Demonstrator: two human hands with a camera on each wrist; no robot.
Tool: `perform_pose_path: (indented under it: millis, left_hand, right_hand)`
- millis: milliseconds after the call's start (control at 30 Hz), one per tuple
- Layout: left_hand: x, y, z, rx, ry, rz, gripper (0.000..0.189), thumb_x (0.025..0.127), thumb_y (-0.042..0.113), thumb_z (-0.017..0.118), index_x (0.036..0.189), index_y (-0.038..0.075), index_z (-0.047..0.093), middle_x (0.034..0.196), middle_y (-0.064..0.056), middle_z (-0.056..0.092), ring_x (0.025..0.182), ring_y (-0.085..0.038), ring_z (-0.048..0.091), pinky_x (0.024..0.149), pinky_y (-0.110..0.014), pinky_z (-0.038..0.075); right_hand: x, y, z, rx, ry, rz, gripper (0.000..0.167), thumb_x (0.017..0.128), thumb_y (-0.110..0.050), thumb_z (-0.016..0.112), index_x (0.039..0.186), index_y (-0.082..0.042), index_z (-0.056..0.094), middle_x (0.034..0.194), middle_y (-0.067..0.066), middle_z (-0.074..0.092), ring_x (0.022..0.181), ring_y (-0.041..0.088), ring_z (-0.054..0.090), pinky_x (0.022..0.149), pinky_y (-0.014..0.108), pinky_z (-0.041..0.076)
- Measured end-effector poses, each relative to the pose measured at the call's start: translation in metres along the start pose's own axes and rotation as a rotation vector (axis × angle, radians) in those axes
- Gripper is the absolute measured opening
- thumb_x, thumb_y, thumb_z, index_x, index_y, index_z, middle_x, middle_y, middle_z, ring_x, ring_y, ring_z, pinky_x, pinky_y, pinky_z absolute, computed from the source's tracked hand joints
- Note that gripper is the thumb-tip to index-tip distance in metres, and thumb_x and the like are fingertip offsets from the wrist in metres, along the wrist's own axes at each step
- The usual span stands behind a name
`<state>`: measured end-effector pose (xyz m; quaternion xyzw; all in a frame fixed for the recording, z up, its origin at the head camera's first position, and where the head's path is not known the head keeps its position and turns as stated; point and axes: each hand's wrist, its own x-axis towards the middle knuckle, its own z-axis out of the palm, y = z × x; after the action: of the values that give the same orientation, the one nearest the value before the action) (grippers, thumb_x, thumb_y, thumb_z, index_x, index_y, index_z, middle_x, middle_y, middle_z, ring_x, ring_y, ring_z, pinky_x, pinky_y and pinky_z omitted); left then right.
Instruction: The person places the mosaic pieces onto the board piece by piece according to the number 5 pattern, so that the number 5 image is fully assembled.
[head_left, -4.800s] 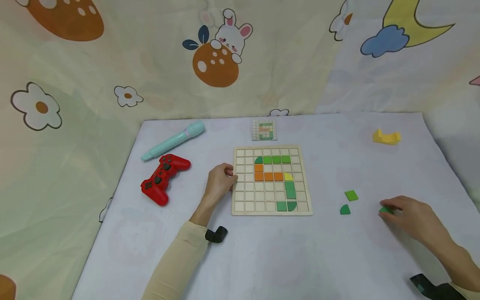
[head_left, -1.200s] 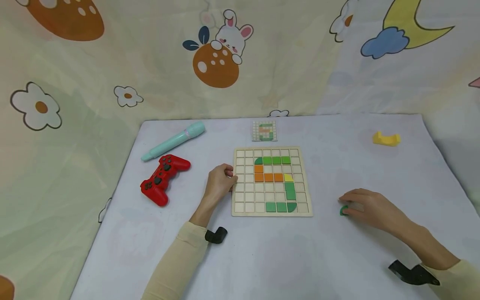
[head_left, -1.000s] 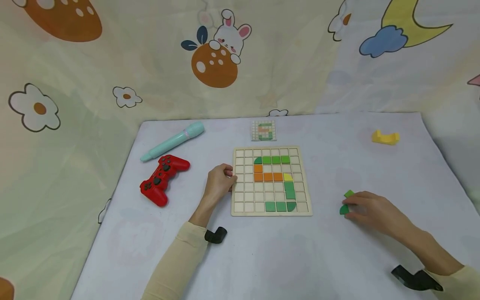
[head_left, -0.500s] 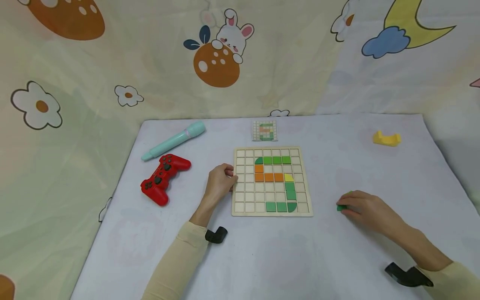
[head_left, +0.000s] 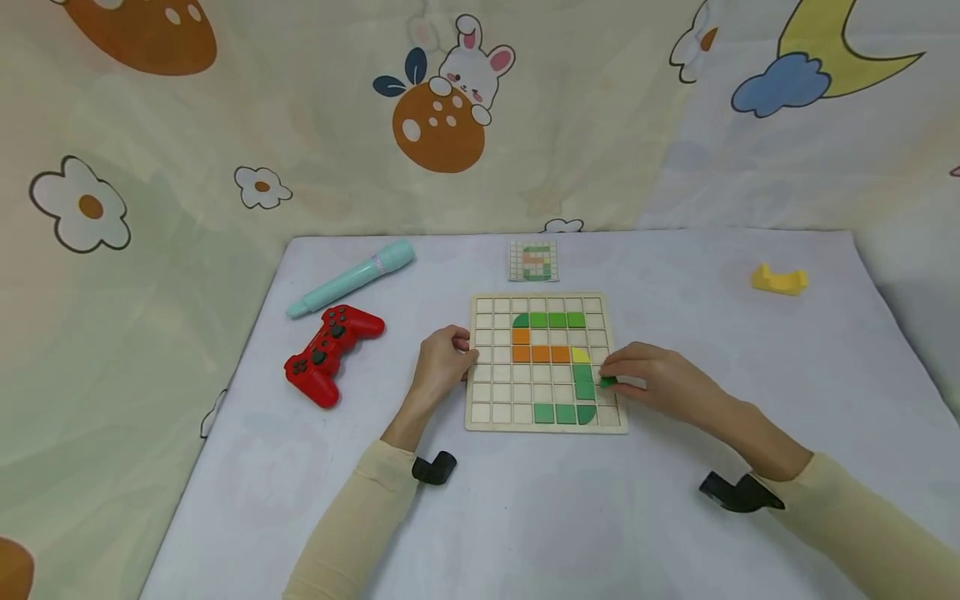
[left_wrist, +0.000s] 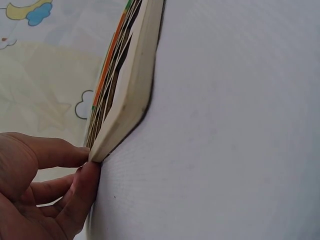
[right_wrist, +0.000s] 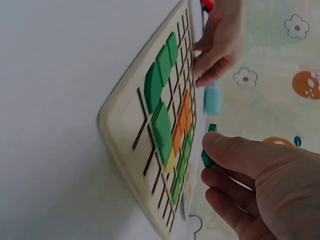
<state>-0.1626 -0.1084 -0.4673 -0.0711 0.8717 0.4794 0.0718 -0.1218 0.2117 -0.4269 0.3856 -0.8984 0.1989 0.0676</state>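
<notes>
A wooden grid board (head_left: 492, 392) lies mid-table, with green, orange and one yellow tile (head_left: 581, 356) set in its squares. My left hand (head_left: 441, 360) pinches the board's left edge; in the left wrist view, thumb (left_wrist: 62, 155) and fingertip meet at its rim. Over the right edge of the board, my right hand (head_left: 667, 383) holds a small dark green tile (head_left: 607, 382) between thumb and fingers. The right wrist view shows this green tile (right_wrist: 206, 159) raised above the board, apart from it. Fingers partly cover its shape.
Behind the board lies a small pattern card (head_left: 533, 262). A red game controller (head_left: 330, 354) and a teal microphone-shaped stick (head_left: 352, 279) are at the left. At the back right sits a yellow notched block (head_left: 780, 281). Patterned cloth (head_left: 322, 125) rises behind the table.
My right hand has picked up the dark green tile and carried it left to the board. One more green tile sits in the bottom row than at first. The left hand has stayed put.
</notes>
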Motion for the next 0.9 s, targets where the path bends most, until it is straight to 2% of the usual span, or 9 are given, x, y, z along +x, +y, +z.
perform_pose_path:
  millis: [167,300,567,700,900]
  left_hand:
    - [0.000,0.001,0.000,0.008,0.003,-0.004,0.027,0.084,0.002,0.068,0.111,0.000,0.063,0.090,-0.009,0.060,0.066,-0.012,0.057,0.048,-0.022,0.055]
    - [0.001,0.001,0.000,0.016,0.001,-0.005,0.028,0.084,0.003,0.069,0.110,0.000,0.063,0.090,-0.009,0.060,0.066,-0.012,0.058,0.048,-0.022,0.056]
    - [0.001,0.002,-0.001,0.016,0.005,-0.008,0.027,0.083,0.003,0.069,0.110,0.000,0.064,0.090,-0.009,0.060,0.066,-0.012,0.057,0.048,-0.022,0.055]
    - [0.001,0.002,-0.001,0.009,0.000,-0.009,0.028,0.083,0.003,0.069,0.110,0.000,0.063,0.090,-0.009,0.060,0.066,-0.012,0.057,0.048,-0.022,0.056]
    - [0.000,0.002,-0.001,0.007,-0.006,-0.004,0.028,0.084,0.003,0.068,0.111,-0.001,0.063,0.091,-0.010,0.060,0.067,-0.014,0.058,0.049,-0.022,0.056]
  right_hand:
    - [0.032,-0.023,0.016,0.060,-0.052,-0.156,0.026,0.070,-0.009,0.085,0.094,-0.007,0.076,0.097,0.002,0.071,0.093,0.015,0.066,0.078,0.026,0.059]
    - [0.050,-0.040,0.029,0.078,-0.105,-0.255,0.022,0.073,-0.011,0.083,0.094,-0.008,0.076,0.098,0.001,0.071,0.093,0.014,0.065,0.080,0.022,0.058]
    - [0.066,-0.054,0.042,0.117,-0.178,-0.276,0.022,0.077,-0.013,0.081,0.098,-0.009,0.075,0.100,0.000,0.071,0.096,0.014,0.065,0.085,0.022,0.057]
    - [0.067,-0.056,0.046,0.123,-0.208,-0.248,0.021,0.079,-0.014,0.080,0.099,-0.010,0.076,0.102,-0.002,0.071,0.098,0.013,0.064,0.087,0.022,0.057]
    - [0.066,-0.055,0.051,0.100,-0.219,-0.282,0.018,0.080,-0.012,0.078,0.098,-0.011,0.076,0.102,-0.002,0.071,0.098,0.011,0.064,0.086,0.020,0.056]
